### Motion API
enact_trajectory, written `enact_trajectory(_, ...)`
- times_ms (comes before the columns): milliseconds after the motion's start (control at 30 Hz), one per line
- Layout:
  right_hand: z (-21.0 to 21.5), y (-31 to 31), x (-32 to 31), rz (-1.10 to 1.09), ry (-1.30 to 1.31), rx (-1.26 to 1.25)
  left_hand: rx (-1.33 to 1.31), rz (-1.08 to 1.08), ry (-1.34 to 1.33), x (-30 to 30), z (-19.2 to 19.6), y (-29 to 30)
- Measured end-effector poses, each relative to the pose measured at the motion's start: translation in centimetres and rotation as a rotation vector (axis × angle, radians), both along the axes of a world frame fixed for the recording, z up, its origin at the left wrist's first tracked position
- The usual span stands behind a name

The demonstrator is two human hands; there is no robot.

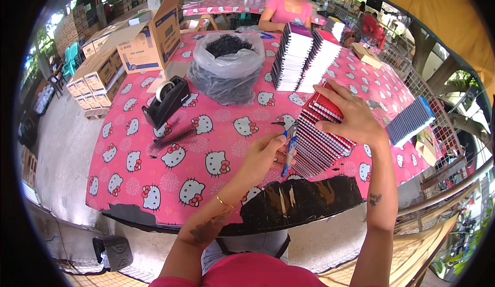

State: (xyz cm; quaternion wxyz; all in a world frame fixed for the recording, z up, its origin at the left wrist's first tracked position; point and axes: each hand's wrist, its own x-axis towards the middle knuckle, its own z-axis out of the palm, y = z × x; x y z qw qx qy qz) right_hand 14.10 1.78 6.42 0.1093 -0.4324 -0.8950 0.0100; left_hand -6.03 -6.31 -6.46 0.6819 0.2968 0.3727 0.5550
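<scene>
My left hand (265,155) is closed around the handles of blue-handled pliers or cutters (286,161). The tool's metal tip meets the left edge of a leaning stack of red spiral notebooks (325,142), whose bound edges face me. Over the top of that stack lies my right hand (353,114), thumb and fingers spread across the red cover and holding it. What the tool's jaws grip is too small to make out. Loose black plastic spiral coils (175,138) lie on the pink patterned tablecloth (234,150) to the left.
A clear bag of black coils (224,76) stands behind, near a black tape dispenser (166,101) and an open carton (149,42). Tall notebook stacks (294,57) rise at the back; another blue-covered stack (411,122) leans right. A person (291,9) sits across the table.
</scene>
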Motion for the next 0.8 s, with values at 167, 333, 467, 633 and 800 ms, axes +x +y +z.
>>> enact_trajectory(167, -0.1, 0.2, -0.2, 0.007, 0.003, -0.001, 0.609, 0.271, 1.08, -0.1, -0.8, -0.4)
enact_trajectory(333, -0.1, 0.1, -0.3, 0.002, -0.007, -0.008, 0.011, 0.021, -0.043, 0.3, -1.2, -0.2)
enact_trajectory(467, -0.1, 0.2, 0.0, -0.001, -0.001, 0.001, 0.457, 0.214, 0.764, 0.4, -1.4, -0.4)
enact_trajectory(633, -0.3, 0.3, -0.4, 0.013, 0.006, -0.006, 0.299, 0.072, 0.539, -0.4, -2.7, 0.2)
enact_trajectory(800, -0.2, 0.2, -0.1, -0.003, 0.004, -0.012, -0.034, -0.019, -0.036, 0.1, -2.0, 0.2)
